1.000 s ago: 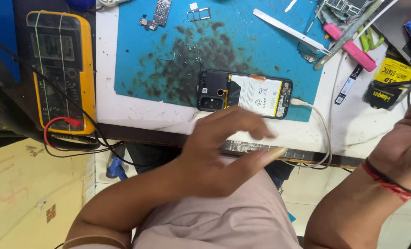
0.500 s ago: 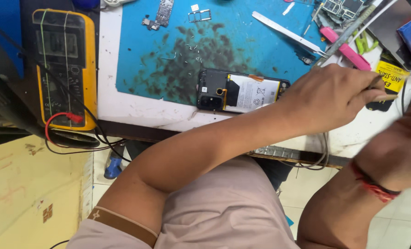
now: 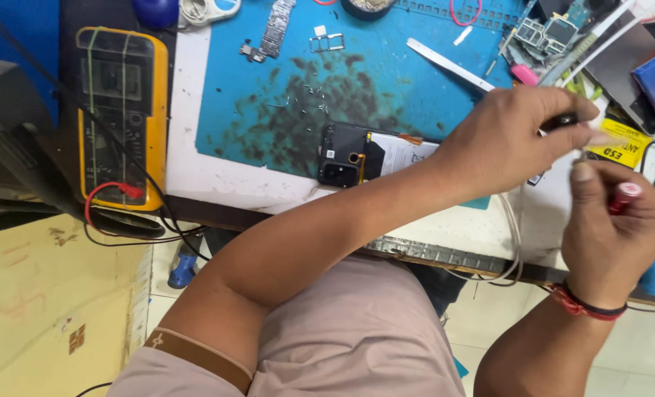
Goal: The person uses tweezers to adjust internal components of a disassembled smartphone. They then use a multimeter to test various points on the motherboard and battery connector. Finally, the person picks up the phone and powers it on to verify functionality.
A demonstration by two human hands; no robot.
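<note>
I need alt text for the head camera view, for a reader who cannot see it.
Over a blue work mat, the left hand and the right hand, which grips a small red-tipped tool, meet beside an opened phone. A yellow multimeter lies left.

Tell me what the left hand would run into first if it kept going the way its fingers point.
The left hand points right across the bench. Its fingertips nearly meet the right hand, so probably that hand's thumb, then the yellow label beyond. Depth is unclear.

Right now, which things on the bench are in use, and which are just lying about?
In use:
left hand on a small dark tool
right hand on a red-capped tool
opened phone close by

Lying about:
yellow multimeter
metal spudger
circuit boards
white cable
</note>
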